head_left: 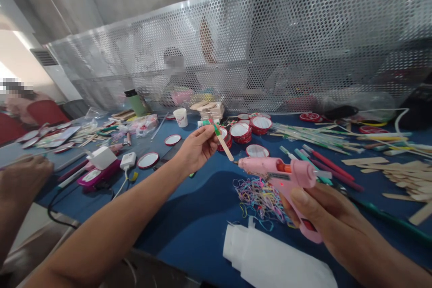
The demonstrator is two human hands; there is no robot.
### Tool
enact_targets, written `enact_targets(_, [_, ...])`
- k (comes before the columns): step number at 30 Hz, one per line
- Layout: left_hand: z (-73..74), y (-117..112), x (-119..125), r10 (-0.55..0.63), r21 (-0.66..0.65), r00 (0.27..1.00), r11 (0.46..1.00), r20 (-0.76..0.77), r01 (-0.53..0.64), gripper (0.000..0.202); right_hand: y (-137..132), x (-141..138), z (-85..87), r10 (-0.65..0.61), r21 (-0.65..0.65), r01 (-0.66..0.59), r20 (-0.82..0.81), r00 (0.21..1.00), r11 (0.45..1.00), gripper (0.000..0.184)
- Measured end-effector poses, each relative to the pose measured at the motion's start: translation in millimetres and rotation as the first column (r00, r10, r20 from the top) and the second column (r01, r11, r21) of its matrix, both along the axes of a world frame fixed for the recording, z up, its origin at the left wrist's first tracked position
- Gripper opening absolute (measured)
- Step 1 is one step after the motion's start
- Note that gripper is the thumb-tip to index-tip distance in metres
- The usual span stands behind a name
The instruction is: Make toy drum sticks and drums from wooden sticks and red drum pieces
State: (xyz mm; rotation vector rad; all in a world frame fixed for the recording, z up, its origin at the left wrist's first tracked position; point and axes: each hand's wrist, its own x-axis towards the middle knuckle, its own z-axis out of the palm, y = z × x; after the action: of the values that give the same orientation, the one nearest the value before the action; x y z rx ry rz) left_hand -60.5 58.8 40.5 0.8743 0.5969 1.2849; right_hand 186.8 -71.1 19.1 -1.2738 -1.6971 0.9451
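Observation:
Pinched in my left hand (199, 149) is a wooden craft stick (224, 147), with something green and red on its upper part by my fingers. My right hand (324, 216) is wrapped round the handle of a pink hot glue gun (280, 175), whose small red light is lit. The gun's nozzle points left, close to the lower end of the stick; whether they touch I cannot tell. Below the gun lies a heap of colourful rubber bands (259, 198). A white bottle-shaped object (276, 256) lies nearest me, below my right hand.
Red-rimmed lids (240, 131) are stacked behind my left hand, near a paper cup (180, 118). Craft sticks (405, 175) and pens (330, 162) lie right. A purple power strip (97, 177) with cables sits left, near another person's hand (25, 177). A perforated metal screen (216, 49) stands behind.

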Motion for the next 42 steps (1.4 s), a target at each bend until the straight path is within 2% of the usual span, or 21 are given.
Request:
enact_targets(5, [-0.1,2.3,-0.5,0.022,0.001,1.0,1.0,0.014,-0.022,0.011,5.9,0.2,3.1,-0.028,0.033,0.029,-0.011,1.0,0.999,0.059])
enact_targets(9, [-3.6,0.7,1.0,-0.002,0.014,0.998,1.0,-0.055,0.003,0.014,7.0,8.0,16.3,-0.178,-0.008,0.179,-0.16,0.971,0.984,0.06])
enact_targets(11, [-4.7,-0.5,2.3,-0.02,0.032,0.996,0.999,-0.087,0.023,0.015,3.8,17.9,25.7,-0.208,0.016,0.214,-0.177,0.962,0.977,0.056])
enact_targets(13, [-4.6,-1.7,4.2,-0.032,0.04,0.993,0.999,-0.112,0.037,0.015,-1.7,31.2,32.6,-0.237,0.095,0.252,-0.145,0.961,0.963,0.049])
enact_targets(16, [-2.8,-4.2,8.8,-0.035,0.039,0.99,0.998,-0.137,0.041,0.015,-13.5,51.7,31.5,-0.359,0.228,0.342,0.034,0.933,0.911,0.049])
enact_targets(18, [-1.2,-6.6,12.5,-0.041,0.038,0.985,0.998,-0.167,0.048,0.016,-22.7,62.7,22.6,-0.453,0.297,0.389,0.193,0.87,0.872,0.049])
enact_targets(21, [0.3,-9.2,16.8,-0.028,0.05,0.979,0.998,-0.201,0.039,0.018,-35.1,75.9,3.2,-0.535,0.414,0.385,0.353,0.767,0.825,0.044])
enact_targets(24, [0.3,-9.0,18.6,-0.036,0.049,0.978,0.998,-0.206,0.047,0.022,-42.9,92.0,-14.0,-0.601,0.491,0.381,0.444,0.664,0.783,0.04])
enact_targets(29, [-1.6,-7.0,19.0,-0.057,0.046,0.972,0.997,-0.226,0.069,0.021,-45.6,127.9,-31.7,-0.724,0.571,0.444,0.534,0.437,0.69,0.039])
enact_targets(31, [-2.8,-6.9,18.7,-0.046,0.035,0.972,0.998,-0.229,0.056,0.02,-45.1,140.1,-36.4,-0.741,0.576,0.469,0.563,0.365,0.669,0.039])
enact_targets(35, [-4.7,-7.4,18.3,-0.055,0.027,0.973,0.998,-0.225,0.062,0.02,-45.5,154.2,-41.5,-0.717,0.549,0.501,0.655,0.239,0.669,0.033])
enact_targets(39, [-5.1,-7.8,19.0,-0.073,0.026,0.97,0.996,-0.231,0.081,0.023,-47.6,160.6,-42.7,-0.683,0.553,0.535,0.727,0.064,0.639,0.032])
enact_targets(42, [-5.2,-8.2,19.5,-0.07,0.021,0.97,0.997,-0.232,0.077,0.024,-48.0,167.6,-44.2,-0.675,0.612,0.503,0.734,-0.075,0.61,0.035])
